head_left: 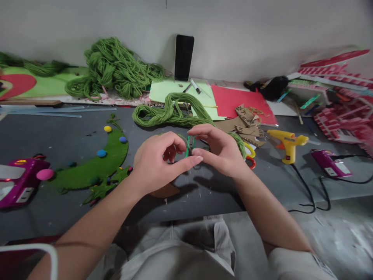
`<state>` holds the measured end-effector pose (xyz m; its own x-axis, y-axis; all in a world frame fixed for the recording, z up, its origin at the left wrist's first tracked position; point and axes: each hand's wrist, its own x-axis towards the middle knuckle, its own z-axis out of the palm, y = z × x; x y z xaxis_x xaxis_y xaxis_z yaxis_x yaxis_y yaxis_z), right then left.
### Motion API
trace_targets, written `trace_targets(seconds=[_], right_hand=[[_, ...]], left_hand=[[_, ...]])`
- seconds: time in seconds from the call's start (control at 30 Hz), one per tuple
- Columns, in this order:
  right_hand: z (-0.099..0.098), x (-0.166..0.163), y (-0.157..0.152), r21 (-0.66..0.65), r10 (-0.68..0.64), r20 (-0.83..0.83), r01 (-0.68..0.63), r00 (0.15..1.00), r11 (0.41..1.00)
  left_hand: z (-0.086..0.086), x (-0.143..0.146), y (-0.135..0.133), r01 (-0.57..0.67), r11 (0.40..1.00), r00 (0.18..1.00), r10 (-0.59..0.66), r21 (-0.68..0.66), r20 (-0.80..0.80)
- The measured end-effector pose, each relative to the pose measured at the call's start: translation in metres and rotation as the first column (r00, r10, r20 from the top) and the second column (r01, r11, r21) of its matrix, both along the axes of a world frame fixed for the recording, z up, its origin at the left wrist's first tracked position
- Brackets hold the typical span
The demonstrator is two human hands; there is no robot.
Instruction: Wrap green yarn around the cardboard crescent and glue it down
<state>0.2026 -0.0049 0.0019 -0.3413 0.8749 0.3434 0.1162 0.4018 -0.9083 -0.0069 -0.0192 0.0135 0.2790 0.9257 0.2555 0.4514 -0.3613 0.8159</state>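
Note:
In front of me, above the dark tabletop, my left hand (164,158) and my right hand (217,149) meet with their thumbs close together. Between their fingers is a small dark grey piece with green edges (190,143); its kind is not clear, as the fingers cover part of it. Both hands are closed around it. A brown cardboard shape (166,191) lies under my left hand. Just beyond the hands rests a looped skein of green yarn (177,111). Scissors with yellow and red handles (250,156) lie partly hidden beside my right hand.
To the left lies a green felt crescent (93,171) with coloured pompoms, by a purple power strip (21,181). At right are a yellow glue gun (288,144) with its cord and another purple power strip (332,163). A phone (183,58) leans against the wall near a yarn heap (113,68).

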Motion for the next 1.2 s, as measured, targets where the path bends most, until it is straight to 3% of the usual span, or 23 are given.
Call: trace_targets(seconds=[0.2,0.53,0.7,0.8,0.9,1.0,1.2], right_hand=[[-0.001,0.0,0.001,0.013,0.009,0.012,-0.009,1.0,1.0],[-0.004,-0.002,0.001,0.02,-0.019,0.07,0.018,0.997,1.0],[0.008,0.018,0.004,0.113,-0.016,0.289,-0.017,0.957,0.993],[0.016,0.041,-0.009,0.199,-0.109,0.522,0.004,0.846,0.98],[0.012,0.059,-0.033,0.312,-0.295,0.705,0.091,0.645,0.946],[0.003,0.066,-0.051,0.413,-0.41,0.785,0.1,0.464,0.905],[-0.001,0.062,-0.051,0.45,-0.404,0.854,-0.076,0.327,0.89]], left_hand=[[0.001,0.0,0.0,-0.01,0.999,1.0,0.011,-0.031,0.014],[0.003,-0.005,0.003,0.111,0.97,0.953,-0.042,-0.214,0.3],[0.001,-0.011,0.008,0.066,0.971,0.96,0.0,-0.23,0.278],[0.001,-0.014,0.011,0.025,0.978,0.985,0.01,-0.207,0.17],[0.001,-0.013,0.011,0.061,0.975,0.993,-0.036,-0.216,0.114],[0.001,-0.01,0.009,0.084,0.977,0.996,-0.079,-0.196,0.033],[0.0,-0.008,0.01,0.067,0.987,0.989,-0.085,-0.149,-0.118]])
